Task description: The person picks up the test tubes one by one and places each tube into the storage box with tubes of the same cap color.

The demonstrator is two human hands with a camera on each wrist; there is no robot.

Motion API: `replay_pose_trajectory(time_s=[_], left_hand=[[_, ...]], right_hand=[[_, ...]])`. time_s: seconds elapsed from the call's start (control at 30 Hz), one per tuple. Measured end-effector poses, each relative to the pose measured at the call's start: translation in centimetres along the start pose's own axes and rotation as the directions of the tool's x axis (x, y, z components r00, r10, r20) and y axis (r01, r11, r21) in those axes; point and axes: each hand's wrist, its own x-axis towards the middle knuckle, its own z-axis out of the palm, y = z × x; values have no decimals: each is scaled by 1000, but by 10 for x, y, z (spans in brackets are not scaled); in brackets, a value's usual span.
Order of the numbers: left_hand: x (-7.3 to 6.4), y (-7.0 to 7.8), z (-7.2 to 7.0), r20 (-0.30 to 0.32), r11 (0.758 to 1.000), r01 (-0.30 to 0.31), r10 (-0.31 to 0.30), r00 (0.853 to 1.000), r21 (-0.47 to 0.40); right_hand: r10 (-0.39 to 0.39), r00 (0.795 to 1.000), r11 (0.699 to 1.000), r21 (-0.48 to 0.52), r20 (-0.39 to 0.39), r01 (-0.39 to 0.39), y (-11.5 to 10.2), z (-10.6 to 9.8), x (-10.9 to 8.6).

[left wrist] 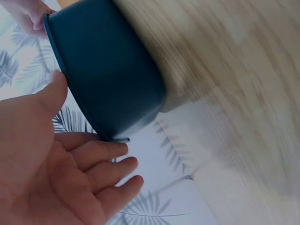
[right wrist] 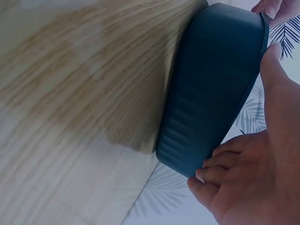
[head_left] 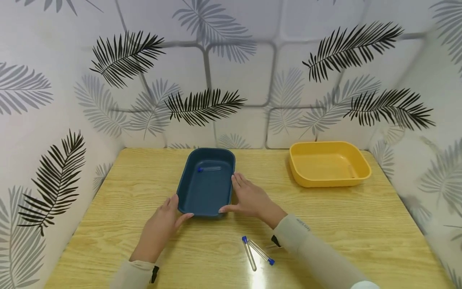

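A dark blue tray [head_left: 205, 192] lies on the table between my two hands, with one blue-capped clear tube [head_left: 209, 169] near its far end. At its near left corner, my left hand [head_left: 159, 226] touches the rim, thumb along the front edge. My right hand [head_left: 252, 200] rests against the right side, its fingers extended along the wall and its thumb at the near right corner. Both wrist views show the outer wall of the tray [left wrist: 108, 65] with fairly straight fingers [right wrist: 225, 164] beside the rim.
Two blue-capped clear tubes [head_left: 249, 253] lie on the wooden table [head_left: 325, 228] in front of the tray, close to the right sleeve [head_left: 314, 249]. A yellow tray [head_left: 330, 183] stands at the back right with a faint clear tube inside. Leaf-patterned walls border the table.
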Motion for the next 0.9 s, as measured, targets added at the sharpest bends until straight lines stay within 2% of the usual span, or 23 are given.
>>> replay_pose_trajectory(time_s=[0.43, 0.63, 0.77, 0.9], left_hand=[[-16, 23, -1, -93, 993, 18, -7, 996, 116], [-17, 26, -2, -68, 992, 14, -5, 998, 126], [-18, 25, -4, -54, 994, 34, -28, 998, 103], [-17, 24, -8, -43, 997, 30, -27, 999, 76]], right_hand=[[-94, 996, 995, -15, -2, 94, 4, -2, -7], [-99, 995, 995, -1, 13, 99, 5, -3, -9], [-92, 996, 996, 18, 9, 92, 5, -1, -9], [-75, 997, 997, 34, 5, 75, 5, 1, -10]])
